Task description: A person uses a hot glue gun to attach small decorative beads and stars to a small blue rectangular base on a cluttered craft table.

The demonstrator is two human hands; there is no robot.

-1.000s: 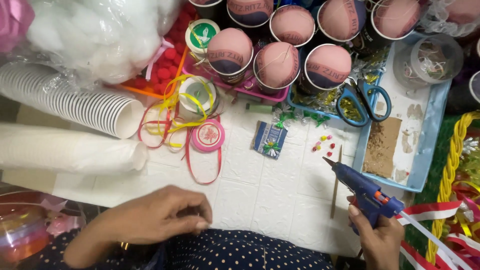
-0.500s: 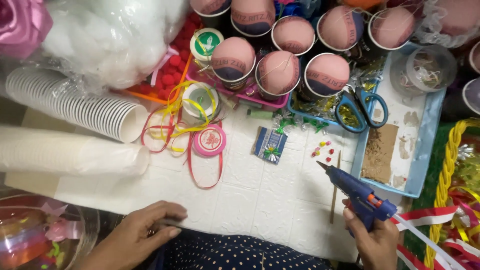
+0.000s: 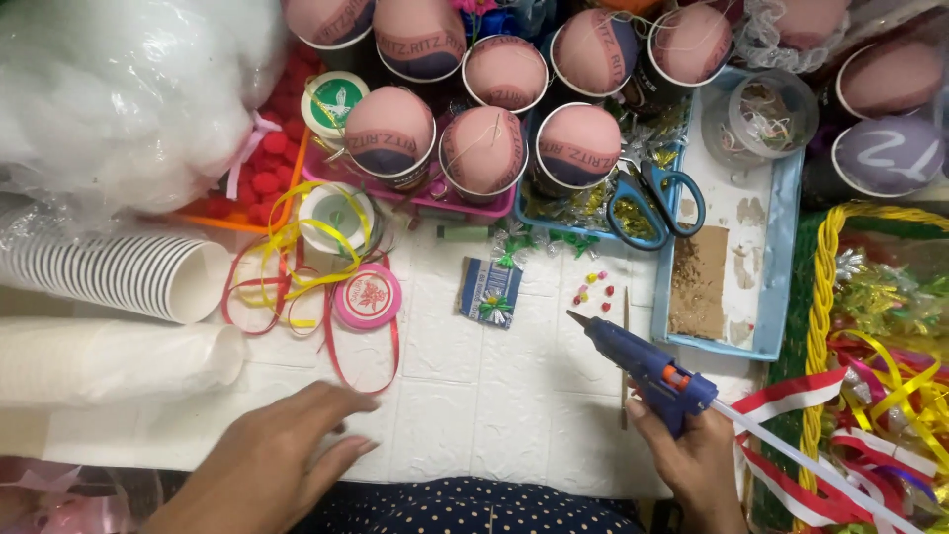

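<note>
Gripping the blue glue gun (image 3: 638,361) in my right hand (image 3: 692,465), I have my fingers curled shut around its handle at the near right of the worktop (image 3: 494,396), its nozzle aimed up and left, just short of a scatter of small coloured beads (image 3: 591,289). A white glue stick runs back out of the gun over a red and white ribbon (image 3: 791,400). A thin wooden stick (image 3: 625,346) lies just behind the barrel. My left hand (image 3: 287,450) rests flat on the near edge of the white worktop, fingers spread and loose, holding nothing that I can see.

Farther out, a small blue packet with a green bow (image 3: 488,292) lies mid-worktop, and to its left a pink ribbon spool (image 3: 368,296) sits among loose red and yellow ribbon. Stacks of white paper cups (image 3: 119,272) lie on their sides at the left. To the right, a blue tray (image 3: 781,247) holds blue-handled scissors (image 3: 652,203) across its left rim. Along the far side stand dark cups topped with pink domes (image 3: 484,148), and a yellow-rimmed basket (image 3: 825,297) of ribbons sits at the far right.
</note>
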